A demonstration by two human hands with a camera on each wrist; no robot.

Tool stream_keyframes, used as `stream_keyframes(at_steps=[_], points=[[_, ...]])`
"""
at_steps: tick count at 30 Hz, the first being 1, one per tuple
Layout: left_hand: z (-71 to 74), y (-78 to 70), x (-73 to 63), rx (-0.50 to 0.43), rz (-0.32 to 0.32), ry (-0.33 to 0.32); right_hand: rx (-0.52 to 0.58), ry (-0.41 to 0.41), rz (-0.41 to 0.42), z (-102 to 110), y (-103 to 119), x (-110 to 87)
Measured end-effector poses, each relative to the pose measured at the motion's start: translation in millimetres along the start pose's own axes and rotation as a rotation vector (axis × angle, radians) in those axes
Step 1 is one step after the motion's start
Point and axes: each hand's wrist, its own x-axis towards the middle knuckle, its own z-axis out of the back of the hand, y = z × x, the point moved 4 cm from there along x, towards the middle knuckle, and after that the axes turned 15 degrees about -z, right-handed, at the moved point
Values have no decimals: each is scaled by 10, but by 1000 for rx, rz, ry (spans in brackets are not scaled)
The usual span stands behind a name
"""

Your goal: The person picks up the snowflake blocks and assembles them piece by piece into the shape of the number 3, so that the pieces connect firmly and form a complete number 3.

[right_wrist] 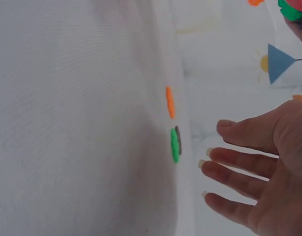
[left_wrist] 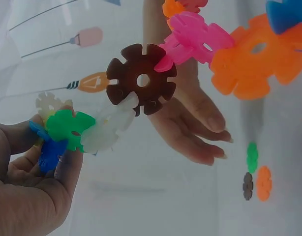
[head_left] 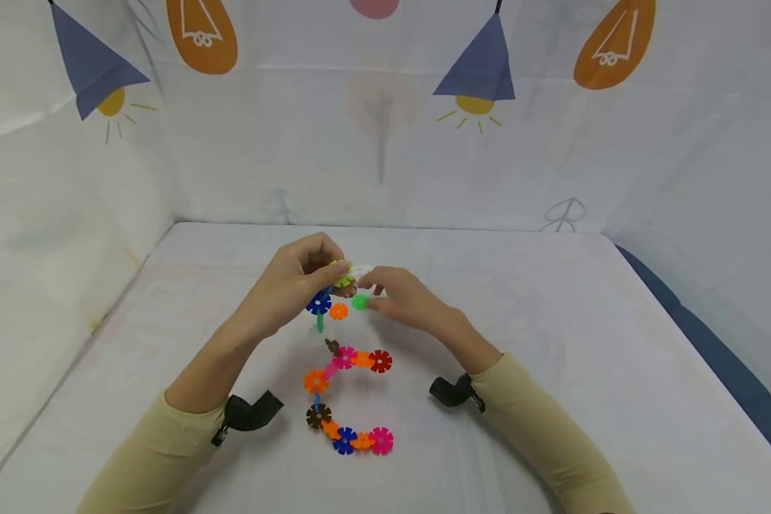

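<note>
My left hand [head_left: 289,285] pinches the far end of a chain of notched plastic snowflake discs, by a yellow disc [head_left: 342,270] and the blue disc [left_wrist: 53,155] beside it. From there the chain runs through a green disc [left_wrist: 70,129], a clear disc [left_wrist: 109,130] and a brown disc [left_wrist: 129,64] to pink and orange ones. In the head view it curves towards me, ending in a pink disc [head_left: 381,440]. My right hand [head_left: 411,300] hovers to the right of the held end, fingers apart and relaxed, holding nothing in the right wrist view.
Three loose discs lie on the white table [head_left: 520,321] near the hands: a green one [head_left: 360,301], an orange one [head_left: 338,311] and a brown one [left_wrist: 247,186]. A printed white curtain [head_left: 385,157] stands behind the table. Each wrist carries a black camera mount [head_left: 451,391].
</note>
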Motion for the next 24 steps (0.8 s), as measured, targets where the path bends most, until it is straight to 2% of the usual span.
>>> stream_keyframes(at_steps=[3,6,9,12,19,24], points=[[-13,6,-2,-1,-7,14,-12,62,11,-120,-56,74],[-23,7,-3,-2,-11,22,-66,119,31,-210,-62,113],[-33,12,-4,-6,-11,29,-126,159,15,-261,-62,116],[-48,14,0,-16,-13,34,-162,155,8,-267,-62,106],[-88,28,7,-10,-8,52,-183,136,49,-270,-75,106],[-101,30,4,-7,-10,57,-240,106,29,-258,-79,92]])
